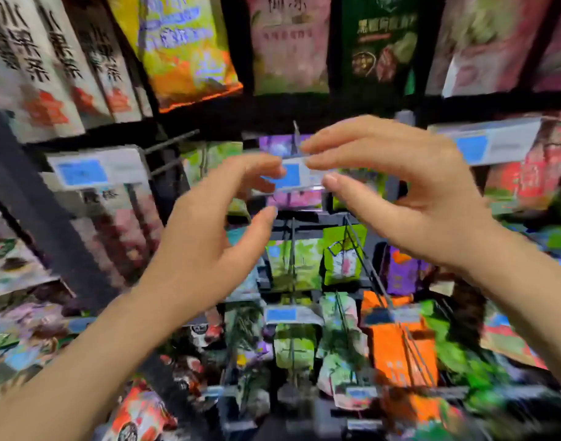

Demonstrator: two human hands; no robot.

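- Nearest to us, two bare forearms come up from the lower corners and meet in the middle, so both hands work on one small thing.
- The left hand (209, 237) is released: its fingers (256, 163) are loosely curved, the thumb is well apart below them, and nothing is held. The tip of one finger lies at the left end of the tag, probably to steady it.
- The right hand (409, 198) arches over from the other side. Its thumb is at the lower right corner of the tag and two fingers are at the upper edge. Because of blur we cannot tell if they pinch the tag or only come close to it.
- The tag (291, 177), white with a blue field, sits between the two hands, at the front end of a hook (295, 135), where a buyer can read it.
- Behind it a purple packet (277, 144) hangs on the same hook. We think the tag is being set straight.
- Lower rows hold green packets (293, 262) and an orange packet (397, 351).
- Farthest up, a yellow bag (183, 46) stands among others.
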